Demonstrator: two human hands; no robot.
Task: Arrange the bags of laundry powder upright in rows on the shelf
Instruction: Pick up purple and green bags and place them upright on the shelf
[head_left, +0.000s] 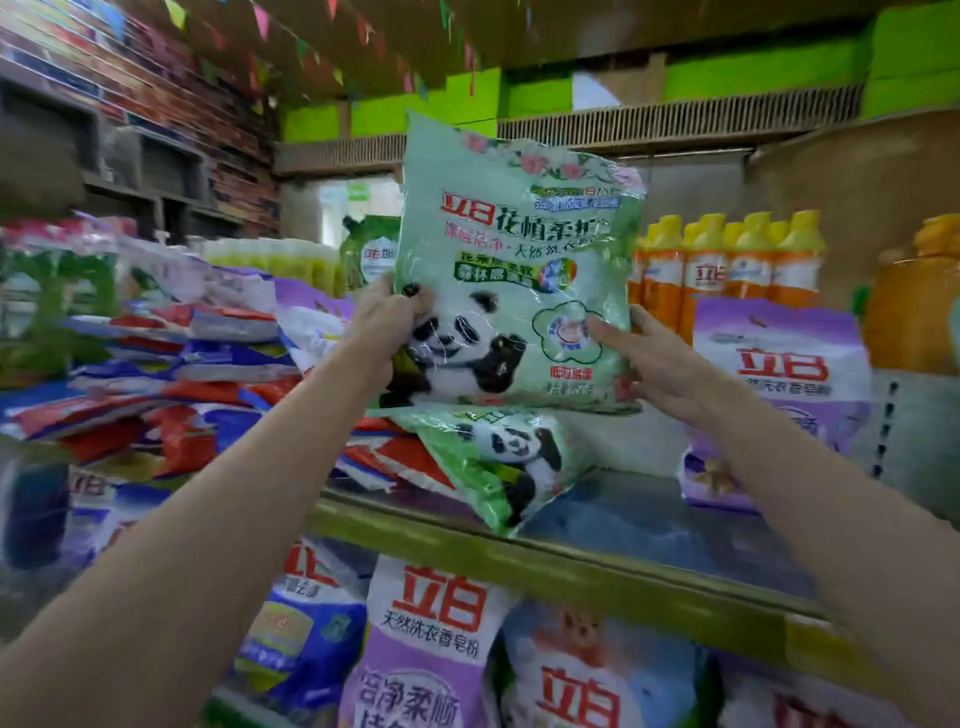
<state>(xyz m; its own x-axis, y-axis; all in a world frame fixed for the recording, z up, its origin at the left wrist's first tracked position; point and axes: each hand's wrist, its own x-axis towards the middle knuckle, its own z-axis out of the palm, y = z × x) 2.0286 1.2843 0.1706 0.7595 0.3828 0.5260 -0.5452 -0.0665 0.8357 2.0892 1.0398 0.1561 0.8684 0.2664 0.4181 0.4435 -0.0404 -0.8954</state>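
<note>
Now both hands, left hand (387, 322) and right hand (644, 358), clutch the green panda bag (514, 260) upright; its base could topple off the slumped panda bag (498, 462) beneath.

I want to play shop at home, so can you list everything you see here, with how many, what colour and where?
Held panda bag: one, green, upright above the shelf.
Lying panda bag: one, green, tilted on the shelf edge below it.
Heap of bags: many, red, blue, white, lying flat at left.
Purple bag: one, upright at right.
Bottles: several, orange with yellow caps, behind.
Lower bags: several, purple and blue, below.
Left hand: grips the held bag's left side.
Right hand: grips its right side.
</note>
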